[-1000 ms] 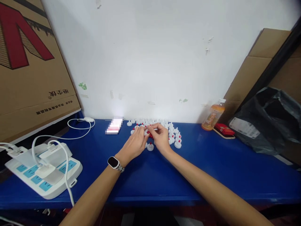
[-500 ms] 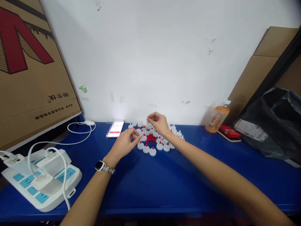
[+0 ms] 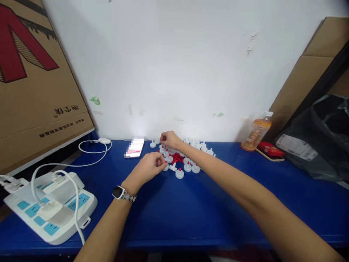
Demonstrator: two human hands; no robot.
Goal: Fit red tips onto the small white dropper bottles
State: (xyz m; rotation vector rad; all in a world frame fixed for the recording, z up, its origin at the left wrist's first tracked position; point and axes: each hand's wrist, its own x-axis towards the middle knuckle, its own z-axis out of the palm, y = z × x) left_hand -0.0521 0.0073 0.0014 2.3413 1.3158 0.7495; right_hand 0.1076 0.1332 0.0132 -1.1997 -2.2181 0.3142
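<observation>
Many white nozzle caps, several with small red tips, stand in a cluster on the blue table. Loose red tips lie heaped in the middle. At the cluster's left side my left hand has its fingers curled in, close to a red-tipped cap partly hidden behind them. One white cap leans on its side beside those fingertips. My right hand reaches to the back left of the cluster, fingers pinched together near a white cap. What either hand holds, if anything, is hidden.
A lit phone lies left of the cluster. A white power strip with cables is at the front left. On the right are an orange drink bottle, a red box and a black plastic bag. The wall stands behind.
My right hand has moved left along the back of the cluster. My left hand's fingers have curled in more, and a front cap that stood upright now lies tipped. The view has shifted slightly.
</observation>
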